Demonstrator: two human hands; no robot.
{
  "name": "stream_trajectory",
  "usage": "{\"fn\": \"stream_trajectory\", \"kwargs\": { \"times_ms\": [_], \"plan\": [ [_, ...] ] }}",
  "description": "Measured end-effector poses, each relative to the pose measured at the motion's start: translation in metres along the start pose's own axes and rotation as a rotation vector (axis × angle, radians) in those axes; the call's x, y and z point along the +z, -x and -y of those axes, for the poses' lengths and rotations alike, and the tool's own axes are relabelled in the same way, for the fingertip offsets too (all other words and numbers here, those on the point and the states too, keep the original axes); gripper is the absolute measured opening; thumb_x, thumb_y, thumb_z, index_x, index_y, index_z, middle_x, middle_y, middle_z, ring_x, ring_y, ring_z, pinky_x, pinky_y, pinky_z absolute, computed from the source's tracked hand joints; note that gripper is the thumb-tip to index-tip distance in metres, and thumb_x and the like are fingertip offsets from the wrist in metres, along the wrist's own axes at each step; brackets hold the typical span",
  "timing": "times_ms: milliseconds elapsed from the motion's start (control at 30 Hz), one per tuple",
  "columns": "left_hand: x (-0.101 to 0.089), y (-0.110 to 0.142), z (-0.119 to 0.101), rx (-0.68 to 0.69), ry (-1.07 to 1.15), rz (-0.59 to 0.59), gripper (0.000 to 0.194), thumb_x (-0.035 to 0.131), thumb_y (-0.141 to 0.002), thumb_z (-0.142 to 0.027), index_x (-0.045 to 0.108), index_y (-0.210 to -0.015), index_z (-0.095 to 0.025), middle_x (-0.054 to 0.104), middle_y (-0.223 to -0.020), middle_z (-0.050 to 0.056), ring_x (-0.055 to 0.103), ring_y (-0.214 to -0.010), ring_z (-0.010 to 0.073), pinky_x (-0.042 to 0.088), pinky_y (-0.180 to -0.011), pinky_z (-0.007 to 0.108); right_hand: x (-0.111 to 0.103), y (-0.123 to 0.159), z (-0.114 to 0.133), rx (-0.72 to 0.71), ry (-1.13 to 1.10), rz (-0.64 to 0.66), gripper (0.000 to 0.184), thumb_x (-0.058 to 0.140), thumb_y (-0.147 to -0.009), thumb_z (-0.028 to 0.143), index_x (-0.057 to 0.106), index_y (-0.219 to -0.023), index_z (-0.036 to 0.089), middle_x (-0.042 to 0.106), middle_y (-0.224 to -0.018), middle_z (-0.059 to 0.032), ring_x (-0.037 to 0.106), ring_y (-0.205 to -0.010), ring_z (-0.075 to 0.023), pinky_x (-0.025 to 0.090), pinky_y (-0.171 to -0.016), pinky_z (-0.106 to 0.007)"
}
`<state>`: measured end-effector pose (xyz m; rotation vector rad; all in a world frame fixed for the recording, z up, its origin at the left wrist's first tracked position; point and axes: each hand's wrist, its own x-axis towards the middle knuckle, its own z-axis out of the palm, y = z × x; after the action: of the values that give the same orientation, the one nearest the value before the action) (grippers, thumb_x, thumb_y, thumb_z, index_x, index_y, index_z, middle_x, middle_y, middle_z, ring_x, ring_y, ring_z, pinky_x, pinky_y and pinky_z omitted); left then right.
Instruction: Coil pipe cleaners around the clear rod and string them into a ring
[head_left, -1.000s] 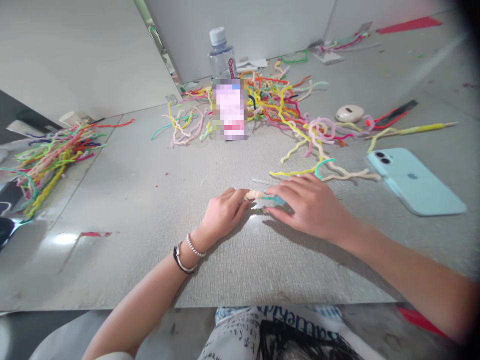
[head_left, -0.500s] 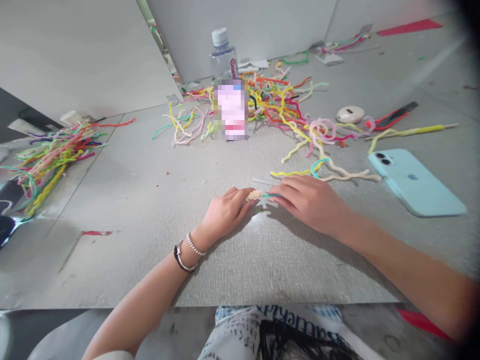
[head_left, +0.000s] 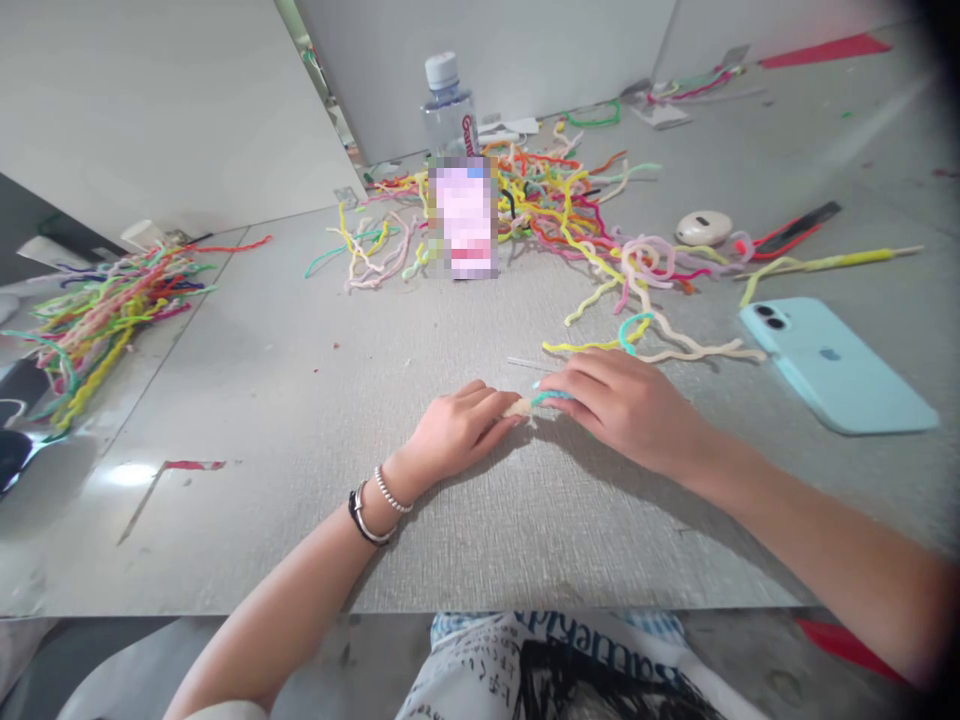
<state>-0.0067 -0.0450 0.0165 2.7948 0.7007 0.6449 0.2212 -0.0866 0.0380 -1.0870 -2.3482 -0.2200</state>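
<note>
My left hand (head_left: 461, 430) is closed in a pinch on a short cream coil (head_left: 517, 408), which looks like a wound pipe cleaner. My right hand (head_left: 619, 405) grips a teal pipe cleaner (head_left: 551, 396) that reaches to the coil's right end. Most of the teal length is hidden under the right fingers. Just beyond the right fingertips, a thin clear stick (head_left: 529, 362) lies on the table. Past that hand are a yellow pipe cleaner (head_left: 574, 348) and a cream pipe cleaner (head_left: 701, 350).
A loose heap of coloured pipe cleaners (head_left: 577, 215) spreads behind a propped phone (head_left: 463, 215) and a bottle (head_left: 448, 110). At the right lie a light-blue phone (head_left: 840, 365) and a white oval case (head_left: 703, 227). Another pipe-cleaner bundle (head_left: 120, 320) is at the left.
The cream coil has shifted slightly toward me and right in my left fingers. My right fingertips have opened a little, and more of the teal pipe cleaner shows beneath them.
</note>
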Motion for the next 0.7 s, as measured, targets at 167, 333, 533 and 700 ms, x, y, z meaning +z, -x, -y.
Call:
{"fn": "stream_trajectory", "kwargs": {
  "times_ms": [167, 333, 533, 700],
  "plan": [
    [0.0008, 0.0009, 0.0000, 0.051, 0.017, 0.036, 0.029, 0.039, -0.102, -0.032, 0.060, -0.104, -0.013, 0.064, -0.076, 0.004, 0.057, -0.068, 0.0145, 0.045, -0.060, 0.025, 0.0003, 0.0001, 0.0018, -0.026, -0.013, -0.026, 0.017, 0.050, -0.097, 0.020, 0.065, -0.093, 0.014, 0.064, -0.080, -0.0063, 0.059, -0.079, -0.0212, 0.045, -0.073, -0.033],
    [0.0034, 0.0016, -0.0001, 0.023, 0.007, -0.001, 0.030, 0.036, -0.103, -0.032, 0.059, -0.101, -0.012, 0.063, -0.072, 0.004, 0.056, -0.065, 0.0141, 0.043, -0.057, 0.025, 0.0030, 0.0021, 0.0036, -0.041, -0.036, -0.025, 0.017, 0.051, -0.097, 0.020, 0.064, -0.091, 0.012, 0.062, -0.079, -0.0064, 0.058, -0.076, -0.0207, 0.046, -0.071, -0.032],
    [0.0035, 0.0015, 0.0000, 0.010, 0.015, -0.004, 0.032, 0.032, -0.103, -0.033, 0.058, -0.099, -0.013, 0.062, -0.072, 0.004, 0.055, -0.064, 0.0140, 0.043, -0.057, 0.025, 0.0064, 0.0037, 0.0065, -0.049, -0.075, -0.020, 0.017, 0.050, -0.097, 0.022, 0.063, -0.090, 0.013, 0.060, -0.079, -0.0058, 0.057, -0.075, -0.0203, 0.046, -0.069, -0.031],
    [0.0029, 0.0012, -0.0006, -0.002, 0.033, -0.005, 0.033, 0.033, -0.103, -0.033, 0.058, -0.100, -0.013, 0.061, -0.073, 0.004, 0.054, -0.062, 0.0137, 0.044, -0.057, 0.025, 0.0064, 0.0042, 0.0064, -0.058, -0.064, -0.016, 0.017, 0.051, -0.097, 0.022, 0.063, -0.090, 0.012, 0.060, -0.078, -0.0058, 0.057, -0.075, -0.0206, 0.046, -0.069, -0.032]
  ]
}}
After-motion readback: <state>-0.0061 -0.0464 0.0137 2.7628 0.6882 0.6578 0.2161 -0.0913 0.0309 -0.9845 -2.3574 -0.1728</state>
